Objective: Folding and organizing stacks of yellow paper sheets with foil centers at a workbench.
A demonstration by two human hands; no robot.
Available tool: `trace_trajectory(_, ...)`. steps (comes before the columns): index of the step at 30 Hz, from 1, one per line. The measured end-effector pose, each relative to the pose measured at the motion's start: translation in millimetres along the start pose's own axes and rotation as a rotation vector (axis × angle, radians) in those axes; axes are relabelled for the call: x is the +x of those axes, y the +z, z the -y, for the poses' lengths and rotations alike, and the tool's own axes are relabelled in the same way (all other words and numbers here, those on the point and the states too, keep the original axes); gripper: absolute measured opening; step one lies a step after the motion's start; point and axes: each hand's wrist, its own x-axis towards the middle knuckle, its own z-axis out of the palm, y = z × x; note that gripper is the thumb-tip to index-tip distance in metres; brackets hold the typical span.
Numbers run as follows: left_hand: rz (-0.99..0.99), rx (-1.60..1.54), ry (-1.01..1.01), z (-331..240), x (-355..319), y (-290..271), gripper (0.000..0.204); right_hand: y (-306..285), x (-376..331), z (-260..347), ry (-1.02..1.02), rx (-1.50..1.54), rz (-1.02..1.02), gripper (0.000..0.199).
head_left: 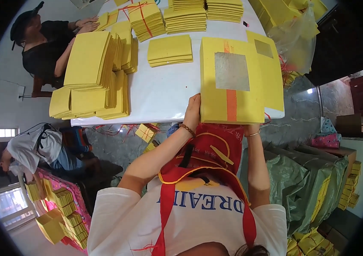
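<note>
At one o'clock, the bare left hand (193,109) grasps a thick yellow rectangular paper stack (232,81), seemingly to steady it; the bare right hand (252,128) is mostly hidden, its grip I cannot tell

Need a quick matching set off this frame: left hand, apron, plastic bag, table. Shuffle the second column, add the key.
Column 1
1. left hand
2. apron
3. plastic bag
4. table

Column 2
A. see-through, by the table's right edge
B. white-topped
C. at the near left corner of the large yellow bundle
D. red with yellow trim

Pairs: 1-C, 2-D, 3-A, 4-B
</note>
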Motion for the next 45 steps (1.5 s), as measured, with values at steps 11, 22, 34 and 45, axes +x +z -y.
trace_trajectory(11,-0.119,-0.004,0.013,-20.7,-18.8,20.3,0.046,11.1,-6.1,9.1,-0.016,-0.051,-0.016,0.038)
trace_trajectory(22,-0.124,-0.012,-0.009,-17.0,-19.0,11.3,0.044,12.4,-8.2,8.8,-0.041,0.074,-0.049,0.031)
trace_trajectory(34,-0.114,0.303,0.257,8.8,-15.8,6.3,0.046,5.6,-3.2,-4.5,-0.138,0.01,-0.022,0.035)
trace_trajectory(45,-0.03,0.394,0.189,42.5,8.8,-21.0,0.051,-0.4,1.0,-7.8,-0.097,0.046,0.063,0.041)
